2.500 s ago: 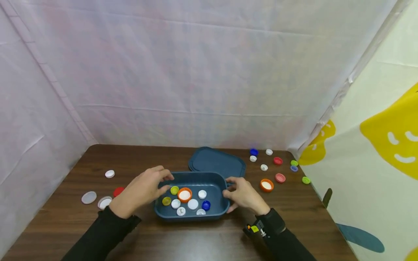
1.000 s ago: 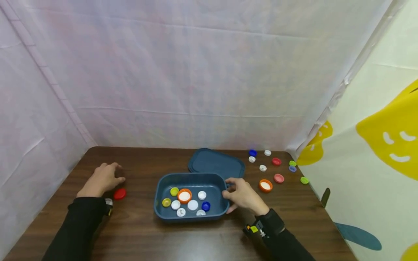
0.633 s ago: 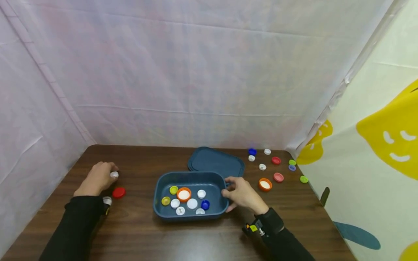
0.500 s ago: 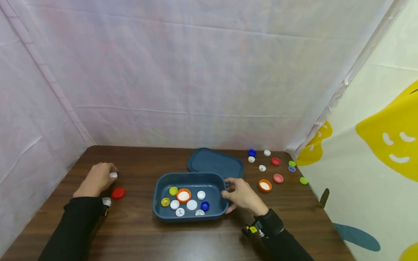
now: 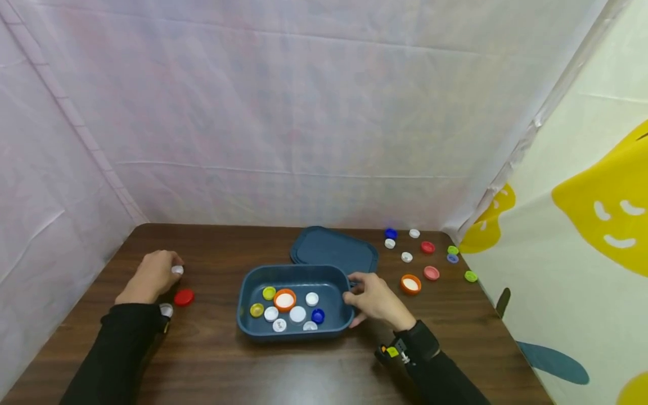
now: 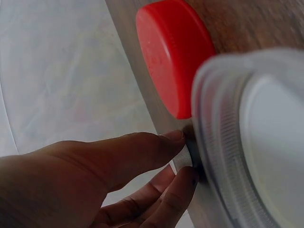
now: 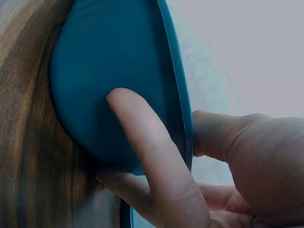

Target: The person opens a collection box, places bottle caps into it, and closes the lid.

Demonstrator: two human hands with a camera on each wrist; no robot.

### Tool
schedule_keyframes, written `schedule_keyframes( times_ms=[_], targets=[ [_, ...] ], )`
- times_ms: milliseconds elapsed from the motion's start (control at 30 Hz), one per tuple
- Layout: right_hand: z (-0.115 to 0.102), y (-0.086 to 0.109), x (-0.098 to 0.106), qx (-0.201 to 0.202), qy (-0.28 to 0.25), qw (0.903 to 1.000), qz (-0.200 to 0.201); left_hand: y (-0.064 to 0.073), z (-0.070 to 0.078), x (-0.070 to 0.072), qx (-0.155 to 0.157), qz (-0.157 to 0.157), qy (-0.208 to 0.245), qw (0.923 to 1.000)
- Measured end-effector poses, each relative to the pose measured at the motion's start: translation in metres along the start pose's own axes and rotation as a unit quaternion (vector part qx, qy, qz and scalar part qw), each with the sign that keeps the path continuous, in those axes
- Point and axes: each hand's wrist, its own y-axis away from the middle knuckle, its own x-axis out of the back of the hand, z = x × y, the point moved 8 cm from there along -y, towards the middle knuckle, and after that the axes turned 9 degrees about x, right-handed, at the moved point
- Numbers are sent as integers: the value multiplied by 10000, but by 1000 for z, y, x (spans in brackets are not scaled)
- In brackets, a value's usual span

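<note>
At the table's left side my left hand pinches a small white bottle cap between thumb and fingers, low over the wood. Beside that hand lie a red cap and a clear-rimmed white lid, the latter partly covered by my wrist in the head view. My right hand grips the right end of a dark blue rectangular box, thumb at the rim and fingers against the outer wall. Inside the box lie several caps, among them an orange-rimmed one and a blue one.
Behind the box lies its flat blue lid. Several loose caps are spread at the right, including an orange-rimmed cap, a pink cap and a green cap. White cloth hangs behind the table.
My left hand has moved left, from over the box to the white cap, and now pinches it. The right hand has stayed on the box's end.
</note>
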Motion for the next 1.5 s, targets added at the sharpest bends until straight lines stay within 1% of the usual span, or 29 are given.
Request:
schedule_keyframes(
  times_ms=[100, 333, 433, 500, 600, 733, 833, 933, 1033, 1200, 1400, 1500],
  targets=[
    [0, -1, 0, 1, 5, 10000, 0, 1, 1, 0, -77, 78, 11, 9999],
    [3, -1, -1, -100, -5, 10000, 6, 3, 2, -1, -2, 48, 14, 10000],
    [3, -1, -1, -119, -9, 9999, 23, 4, 8, 2, -127, 152, 47, 9998],
    [3, -2, -1, -112, -14, 9999, 20, 6, 15, 5, -276, 259, 48, 9993],
    [2, -3, -1, -88, -14, 10000, 26, 11, 27, 8, -388, 287, 110, 9988],
    [2, -4, -2, -96, 9, 10000, 17, 18, 44, 11, -378, 191, 259, 9988],
    [3, -2, -2, -125, 31, 9999, -21, 25, 58, 12, -430, 210, 286, 9984],
    [3, -1, -2, -131, 33, 9999, -21, 29, 73, 13, -567, 310, 263, 9976],
    [3, 0, -2, -117, 35, 9999, 12, 34, 88, 15, -729, 397, 303, 9961],
    [7, 1, -3, -120, -8, 9999, 24, 46, 115, 15, -1014, 419, 347, 9934],
    [3, 1, -2, -115, 37, 9999, 29, 58, 148, 13, -1502, 492, 497, 9862],
    [1, 1, 0, -156, 70, 9998, 64, 66, 164, 11, -1667, 470, 531, 9835]
  ],
)
